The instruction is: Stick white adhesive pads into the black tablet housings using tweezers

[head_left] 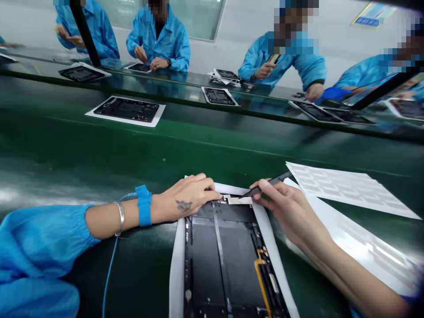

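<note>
An opened tablet chassis [228,260] lies on a white sheet [177,265] in front of me, its dark inner parts and an orange flex cable showing. My left hand [188,198] rests on its top left corner, fingers curled and pressing near a small white sticker [236,200]. My right hand [285,205] pinches black tweezers [270,183], whose tip touches that sticker at the chassis's top edge. A blue wrist strap [144,205] with a cord and a silver bangle sit on my left wrist.
Two white sticker sheets [344,187] lie to the right on the green conveyor belt [99,150]. Another chassis on a white sheet [127,109] rides the belt further off. Several workers in blue coats handle similar chassis along the far side.
</note>
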Available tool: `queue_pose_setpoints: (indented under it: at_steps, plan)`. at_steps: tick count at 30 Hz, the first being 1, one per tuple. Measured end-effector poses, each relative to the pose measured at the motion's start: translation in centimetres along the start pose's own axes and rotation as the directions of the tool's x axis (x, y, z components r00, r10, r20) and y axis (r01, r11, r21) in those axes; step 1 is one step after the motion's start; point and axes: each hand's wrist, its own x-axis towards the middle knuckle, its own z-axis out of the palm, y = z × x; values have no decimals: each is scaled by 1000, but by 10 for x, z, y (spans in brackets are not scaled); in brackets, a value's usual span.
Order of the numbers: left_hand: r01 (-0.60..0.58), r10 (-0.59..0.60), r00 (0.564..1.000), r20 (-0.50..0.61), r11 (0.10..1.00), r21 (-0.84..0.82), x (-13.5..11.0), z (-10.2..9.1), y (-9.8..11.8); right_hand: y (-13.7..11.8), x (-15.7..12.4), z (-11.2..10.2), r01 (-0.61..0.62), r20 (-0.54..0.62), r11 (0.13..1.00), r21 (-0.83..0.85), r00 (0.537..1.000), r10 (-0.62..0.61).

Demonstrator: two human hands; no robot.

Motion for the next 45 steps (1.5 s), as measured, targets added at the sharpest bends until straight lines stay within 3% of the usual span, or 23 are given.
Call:
queue_pose_setpoints:
  at_steps: [34, 45]
  plan:
    - [0, 1, 1000, -28, 1000, 16, 0, 5, -1, 0, -1, 3, -4, -20, 1000, -25, 1000, 3]
    - [1, -3, 999, 37, 999, 45, 2, 0, 1, 3, 1, 3, 99, -5, 982, -164, 995, -101]
